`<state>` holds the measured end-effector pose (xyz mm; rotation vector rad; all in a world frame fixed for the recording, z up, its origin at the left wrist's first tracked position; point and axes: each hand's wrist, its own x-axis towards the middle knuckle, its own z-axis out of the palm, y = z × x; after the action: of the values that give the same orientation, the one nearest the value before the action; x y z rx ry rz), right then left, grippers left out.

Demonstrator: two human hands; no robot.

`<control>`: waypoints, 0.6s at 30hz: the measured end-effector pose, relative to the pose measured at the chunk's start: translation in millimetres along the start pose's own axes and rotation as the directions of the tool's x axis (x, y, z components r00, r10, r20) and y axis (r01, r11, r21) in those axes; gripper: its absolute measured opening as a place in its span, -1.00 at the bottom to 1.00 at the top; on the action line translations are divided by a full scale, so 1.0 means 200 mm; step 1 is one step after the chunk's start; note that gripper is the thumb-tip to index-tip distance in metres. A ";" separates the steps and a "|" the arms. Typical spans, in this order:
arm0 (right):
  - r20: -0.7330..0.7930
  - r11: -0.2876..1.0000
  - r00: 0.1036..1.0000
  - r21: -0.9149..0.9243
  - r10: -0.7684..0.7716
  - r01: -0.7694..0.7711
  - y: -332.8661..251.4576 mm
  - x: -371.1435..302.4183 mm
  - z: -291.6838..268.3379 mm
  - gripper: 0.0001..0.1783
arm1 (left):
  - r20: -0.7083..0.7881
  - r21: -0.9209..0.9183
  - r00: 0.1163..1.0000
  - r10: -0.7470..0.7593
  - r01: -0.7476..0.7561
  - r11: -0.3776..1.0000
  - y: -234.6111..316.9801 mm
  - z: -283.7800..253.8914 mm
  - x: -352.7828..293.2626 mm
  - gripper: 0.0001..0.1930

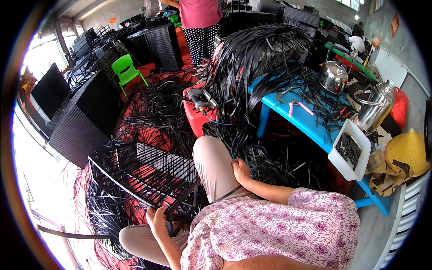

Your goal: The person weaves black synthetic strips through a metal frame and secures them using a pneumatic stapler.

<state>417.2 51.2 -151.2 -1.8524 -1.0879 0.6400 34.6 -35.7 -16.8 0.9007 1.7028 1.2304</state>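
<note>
A black furniture frame [157,177], partly woven with flat black strips, leans tilted against my legs at the left. My left hand [156,221] is closed at its near edge, fingertips bent onto the rim; whether a strip is also pinched there is hidden. Over my right thigh, my right hand [241,172] is closed, its fingers curled in; what they hold, if anything, cannot be made out. A dark band [227,193] crosses my thigh just below that hand. Loose black strips [105,211] lie heaped beside the frame.
A red stool [193,118] bears an air tool [198,99] with a hose. On the blue table [292,119] are pink-handled pliers [299,108], a kettle [333,76], a metal flask [375,105] and a white tray [337,155]. A person [201,27] stands beyond hanging black strips [238,58].
</note>
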 end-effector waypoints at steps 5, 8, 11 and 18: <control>0.010 0.999 0.999 0.005 0.036 -0.036 -0.02 -0.01 0.00 -0.53 | -0.011 0.030 1.000 -0.005 0.005 1.000 -0.02 -0.02 0.00 -0.86; 0.018 0.998 0.999 0.021 0.052 -0.052 -0.01 -0.01 0.01 -0.53 | -0.022 0.025 1.000 -0.015 0.016 1.000 -0.01 -0.01 0.00 -0.84; 0.009 0.999 0.999 0.031 0.038 -0.038 -0.01 -0.01 0.02 -0.52 | -0.026 0.058 1.000 0.001 0.000 0.998 -0.03 -0.02 0.02 -0.83; -0.041 1.000 0.999 0.024 0.010 -0.009 -0.02 0.00 0.03 -0.54 | -0.008 0.004 0.999 0.044 -0.044 0.999 -0.04 -0.01 0.05 -0.87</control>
<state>411.7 55.3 -150.1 -1.8441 -1.0406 0.6150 27.2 -30.1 -26.2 0.9406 1.7001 1.2618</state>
